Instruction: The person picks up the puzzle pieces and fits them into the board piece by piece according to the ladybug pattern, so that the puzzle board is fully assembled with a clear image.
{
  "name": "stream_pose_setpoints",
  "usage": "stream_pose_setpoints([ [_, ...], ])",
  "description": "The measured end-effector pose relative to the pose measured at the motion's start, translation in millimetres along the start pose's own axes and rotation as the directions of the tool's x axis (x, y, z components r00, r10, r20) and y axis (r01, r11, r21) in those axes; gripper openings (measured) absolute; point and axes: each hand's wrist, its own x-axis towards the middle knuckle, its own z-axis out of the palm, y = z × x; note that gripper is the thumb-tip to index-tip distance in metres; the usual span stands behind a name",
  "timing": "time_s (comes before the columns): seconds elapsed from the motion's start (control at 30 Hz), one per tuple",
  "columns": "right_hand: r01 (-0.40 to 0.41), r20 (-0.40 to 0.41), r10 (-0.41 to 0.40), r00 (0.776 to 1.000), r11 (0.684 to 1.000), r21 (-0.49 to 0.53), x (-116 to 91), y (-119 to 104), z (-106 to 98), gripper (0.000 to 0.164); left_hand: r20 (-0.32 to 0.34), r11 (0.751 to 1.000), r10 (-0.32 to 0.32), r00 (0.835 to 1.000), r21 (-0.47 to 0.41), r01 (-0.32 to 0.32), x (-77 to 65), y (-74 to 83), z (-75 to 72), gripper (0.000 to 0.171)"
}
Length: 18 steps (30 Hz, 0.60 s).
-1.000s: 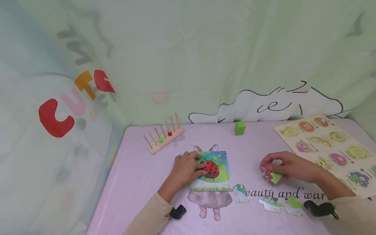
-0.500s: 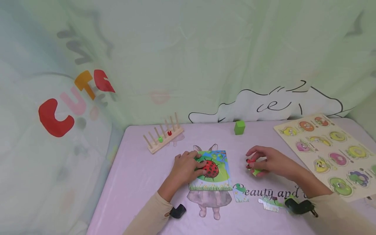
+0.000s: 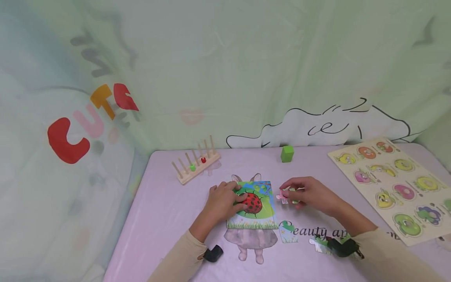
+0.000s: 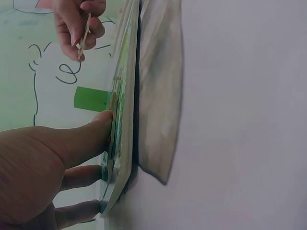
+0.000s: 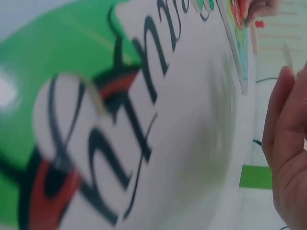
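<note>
A square ladybug puzzle board (image 3: 266,209) lies on the pink table cloth. My left hand (image 3: 221,201) rests on its left side, and in the left wrist view the thumb and fingertips touch the top surface. To the right of the board, just above the table, my right hand (image 3: 313,194) pinches a small puzzle piece (image 3: 283,196); its thin edge shows in the left wrist view. One loose puzzle piece (image 3: 289,234) lies by the board's lower right corner. Another loose piece (image 3: 318,245) is partly hidden by the right wrist camera. A blurred green, red and black piece (image 5: 62,52) looms close in the right wrist view.
A wooden peg rack (image 3: 199,168) with green and red beads stands at the back left. At the back is a green block (image 3: 287,154). A large fruit puzzle board (image 3: 384,184) lies at the right, and a printed curtain (image 3: 225,78) hangs behind the table.
My right hand has moved left toward the ladybug board, carrying the puzzle piece and turning it. Its wrist now covers part of the loose pieces. The left hand stays in place.
</note>
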Motion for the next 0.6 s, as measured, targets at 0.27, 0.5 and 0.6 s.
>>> stream_pose_setpoints([
  [0.27,-0.002,0.044,-0.001,0.999,0.997,0.08,9.7,-7.3,15.3,0.038,0.001,1.0,-0.005,1.0,-0.001,0.005,-0.3,-1.3,0.3,0.04],
  [0.5,-0.046,0.024,0.043,0.999,0.99,0.134,16.5,-11.3,28.6,0.032,0.003,1.0,-0.004,1.0,-0.005,0.004,0.9,-0.9,1.3,0.041],
  [0.6,-0.058,0.007,0.057,0.998,0.993,0.102,16.9,-14.6,33.9,0.03,0.002,1.0,-0.004,1.0,-0.007,0.004,1.3,-0.6,1.1,0.041],
])
